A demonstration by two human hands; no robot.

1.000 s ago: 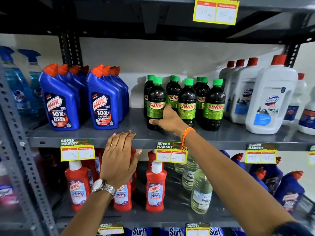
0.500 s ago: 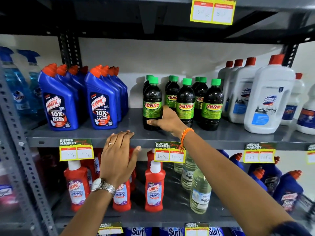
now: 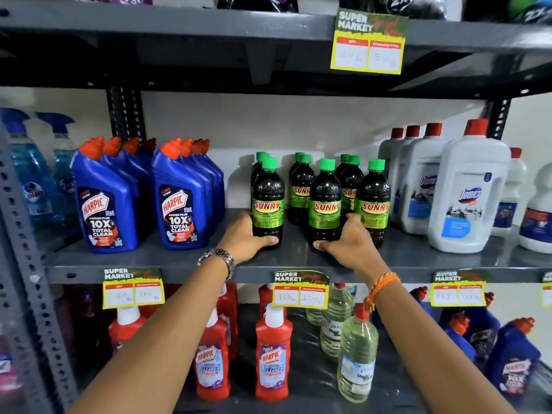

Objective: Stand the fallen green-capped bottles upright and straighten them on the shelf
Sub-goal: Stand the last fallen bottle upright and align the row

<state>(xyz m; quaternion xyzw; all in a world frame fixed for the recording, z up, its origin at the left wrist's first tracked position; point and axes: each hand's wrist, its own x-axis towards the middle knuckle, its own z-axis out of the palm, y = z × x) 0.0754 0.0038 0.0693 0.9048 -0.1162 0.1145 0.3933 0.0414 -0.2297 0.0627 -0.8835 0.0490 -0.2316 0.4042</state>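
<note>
Several dark bottles with green caps and green SUNNY labels stand upright in three short rows on the grey middle shelf (image 3: 298, 258). My left hand (image 3: 245, 239) wraps the base of the front left bottle (image 3: 268, 201). My right hand (image 3: 348, 242) curls around the base of the front middle bottle (image 3: 325, 201), thumb in front. The front right bottle (image 3: 373, 201) stands just beyond my right hand, touching or nearly touching it. More green-capped bottles (image 3: 301, 186) stand behind the front ones, partly hidden.
Blue Harpic bottles (image 3: 104, 201) stand left of the green-capped group, white Domex bottles (image 3: 469, 192) to the right. Yellow price tags (image 3: 300, 289) hang on the shelf edge. Red Harpic bottles (image 3: 273, 357) and clear bottles (image 3: 357, 360) fill the shelf below.
My left hand rose from the shelf edge and took hold of the front left bottle. My right hand shifted right onto the front middle bottle. The camera tilted upward and moved closer.
</note>
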